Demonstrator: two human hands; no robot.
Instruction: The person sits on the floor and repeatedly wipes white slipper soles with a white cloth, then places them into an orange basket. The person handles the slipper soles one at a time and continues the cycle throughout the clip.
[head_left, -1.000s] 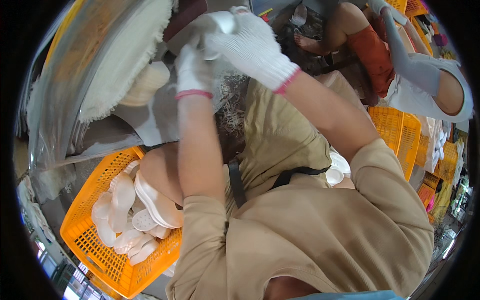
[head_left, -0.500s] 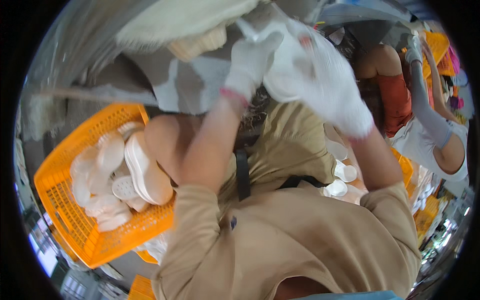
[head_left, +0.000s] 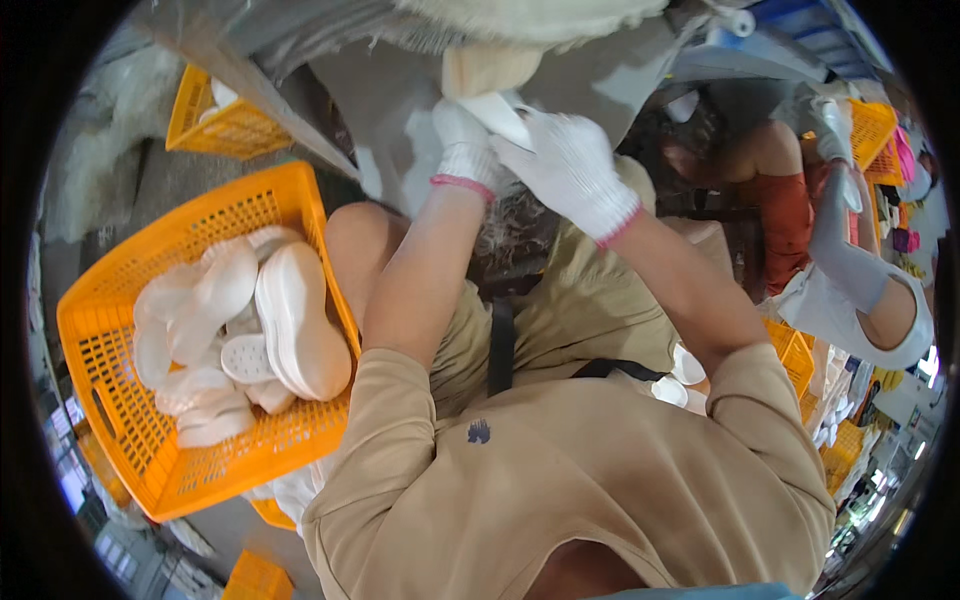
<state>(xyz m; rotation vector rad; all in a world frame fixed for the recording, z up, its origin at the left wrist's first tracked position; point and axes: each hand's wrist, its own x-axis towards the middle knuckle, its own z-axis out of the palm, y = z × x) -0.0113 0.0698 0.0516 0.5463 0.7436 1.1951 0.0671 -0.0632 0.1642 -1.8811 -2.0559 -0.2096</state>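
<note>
A white foam clog (head_left: 500, 118), partly hidden by the gloves, is gripped at the top middle of the head view. My left hand (head_left: 462, 135), in a white knit glove with a pink cuff, is closed at its left end. My right hand (head_left: 572, 165), gloved the same way, is closed around its right side. The clog's far end meets a pale tan block (head_left: 490, 70) under a large, fuzzy off-white machine part (head_left: 540, 18). Whether the clog touches the block or only overlaps it, I cannot tell.
An orange basket (head_left: 110, 370) with several white clogs (head_left: 295, 320) stands to my left. Beyond it is another orange basket (head_left: 225, 135). A grey panel (head_left: 395, 150) lies behind my hands. At right, a co-worker in orange-red shorts (head_left: 795, 220) sits near more orange baskets.
Both hands have come closer together around the clog, with the right hand moving down and left from a blurred, raised position. The view has shifted, so the machine appears farther right.
</note>
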